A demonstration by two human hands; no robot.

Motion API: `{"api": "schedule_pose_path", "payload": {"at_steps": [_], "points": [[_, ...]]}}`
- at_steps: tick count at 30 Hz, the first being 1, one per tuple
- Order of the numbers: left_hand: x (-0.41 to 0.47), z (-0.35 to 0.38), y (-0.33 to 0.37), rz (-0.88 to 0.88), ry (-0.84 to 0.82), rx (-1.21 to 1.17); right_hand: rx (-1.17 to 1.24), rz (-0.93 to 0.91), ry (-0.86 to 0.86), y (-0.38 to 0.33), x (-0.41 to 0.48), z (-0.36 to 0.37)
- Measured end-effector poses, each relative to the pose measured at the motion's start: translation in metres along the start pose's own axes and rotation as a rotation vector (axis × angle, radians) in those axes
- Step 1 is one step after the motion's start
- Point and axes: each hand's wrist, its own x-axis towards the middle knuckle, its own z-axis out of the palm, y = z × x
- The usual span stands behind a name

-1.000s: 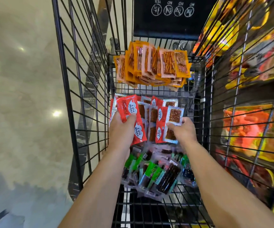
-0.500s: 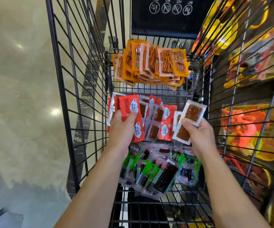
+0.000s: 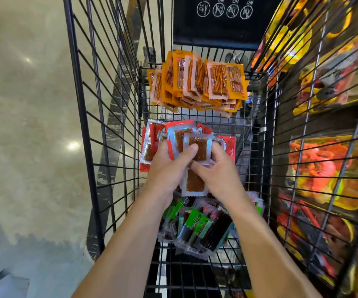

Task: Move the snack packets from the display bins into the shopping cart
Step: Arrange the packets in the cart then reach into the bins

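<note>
From the head camera, both hands are meeting over the middle of the shopping cart (image 3: 100, 130). The left hand (image 3: 165, 166) is gripping a fanned bundle of red packets (image 3: 197, 149), its thumb pressing across the front one. The right hand (image 3: 219, 173) is pinching the same bundle from the other side.

Trouble could be coming from that fan. The film is looking slick and glossy, the packets are splaying at different angles, and one is hanging low beneath the fingers, looking barely caught. If either hand is loosening too early, I'd expect packets sliding out and scattering, maybe slipping edge-on through the wire floor.

The packets themselves are showing red printed ends and clear windows over flat brown slabs. More red ones are lying in the cart under the hands. Orange packets (image 3: 197, 82) are piling at the far end, and green packets (image 3: 197, 226) are lying nearest the person. The display bins (image 3: 335, 139) are sitting outside the right wire wall.
</note>
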Motion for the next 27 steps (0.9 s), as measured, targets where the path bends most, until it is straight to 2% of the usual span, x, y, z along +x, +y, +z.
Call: {"api": "schedule_pose_path", "payload": {"at_steps": [6,9,11,14,16,18,27], "points": [[0.001,-0.004,-0.009,0.022,0.004,0.016,-0.411,-0.042,0.071,-0.001,-0.008,0.005],[0.000,-0.007,-0.011,0.023,0.028,-0.025,-0.302,-0.010,-0.007,0.007,-0.005,-0.007],[0.002,-0.010,-0.011,0.015,0.070,-0.058,-0.193,0.073,0.084,0.017,0.000,-0.020],[0.004,-0.011,-0.011,-0.002,0.102,-0.091,-0.405,0.266,0.318,0.041,0.015,-0.035],[0.004,-0.009,-0.011,0.002,0.106,-0.098,-0.578,0.449,0.334,0.053,0.025,-0.036],[0.003,-0.007,-0.012,0.015,0.108,-0.106,-0.657,0.557,0.286,0.058,0.031,-0.030],[0.006,-0.011,-0.016,-0.002,0.148,-0.123,-0.652,0.548,0.399,0.063,0.044,-0.025]]}}
